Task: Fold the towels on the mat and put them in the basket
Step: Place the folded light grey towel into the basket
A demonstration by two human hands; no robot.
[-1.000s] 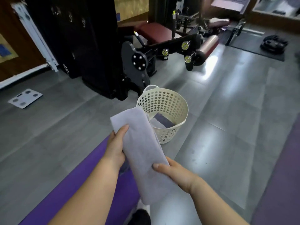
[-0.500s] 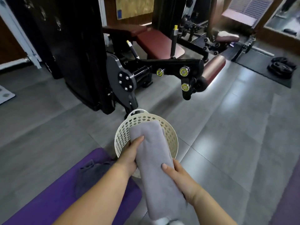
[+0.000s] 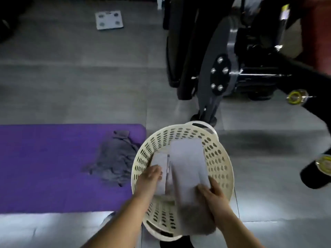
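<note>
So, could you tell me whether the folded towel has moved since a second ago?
Yes: the folded towel has gone down into the basket, from above its rim.

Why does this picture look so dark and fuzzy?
Head view: dim overall, with bright glare strips on the floor near the bottom; motion blur smears the folded towel, both hands and the gym machine; the wide lens bends the edges.

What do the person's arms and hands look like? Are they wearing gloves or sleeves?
No gloves and no sleeves. The left hand and the right hand are both bare, and both forearms are bare right down to the bottom edge of the picture. No watch, ring or bracelet shows, though the picture is dim and blurry.
</note>
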